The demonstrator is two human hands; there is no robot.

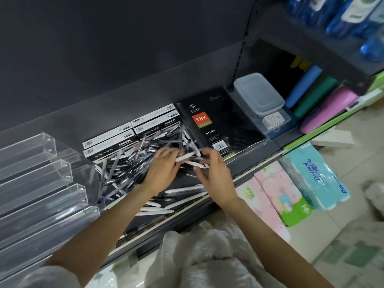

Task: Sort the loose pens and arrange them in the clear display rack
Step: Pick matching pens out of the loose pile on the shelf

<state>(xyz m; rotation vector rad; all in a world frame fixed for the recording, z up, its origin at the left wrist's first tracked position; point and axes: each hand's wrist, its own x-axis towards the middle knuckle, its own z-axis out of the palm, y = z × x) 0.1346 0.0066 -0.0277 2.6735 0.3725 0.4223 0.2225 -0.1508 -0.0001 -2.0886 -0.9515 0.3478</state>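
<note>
Both hands are working over the pile of loose pens (pixel 133 161) on the dark shelf (pixel 245 163), meeting just in front of the black diary (pixel 218 123). Left hand (pixel 161 170) is lying palm-down with its fingers reaching forward and curling onto a white pen (pixel 187 157), apparently passing or steadying it; motion blur is softening the fingertips, so the exact pinch is hard to read. Right hand (pixel 212 170) is curling its fingers and thumb around a small bundle of white pens (pixel 198 164), held roughly parallel, which suggests it is serving as the collecting hand while the other one is picking out matching pens from the tangle

More white pens (pixel 166 204) are lying near the shelf's front edge, below the left wrist and toward the person, seemingly set apart from the mixed black and clear ones beyond the left hand. That separation is reading as sorting by type before loading. The clear display rack (pixel 41 183) is standing well to the left of the left hand, its stepped troughs showing no pens that I can make out, so the arranging step is looking not yet begun. Boxed pens (pixel 128 134) are sitting just behind the pile, touching it

Gathering the pens aligned in one grip is probably meant to let them drop into a trough together
</note>
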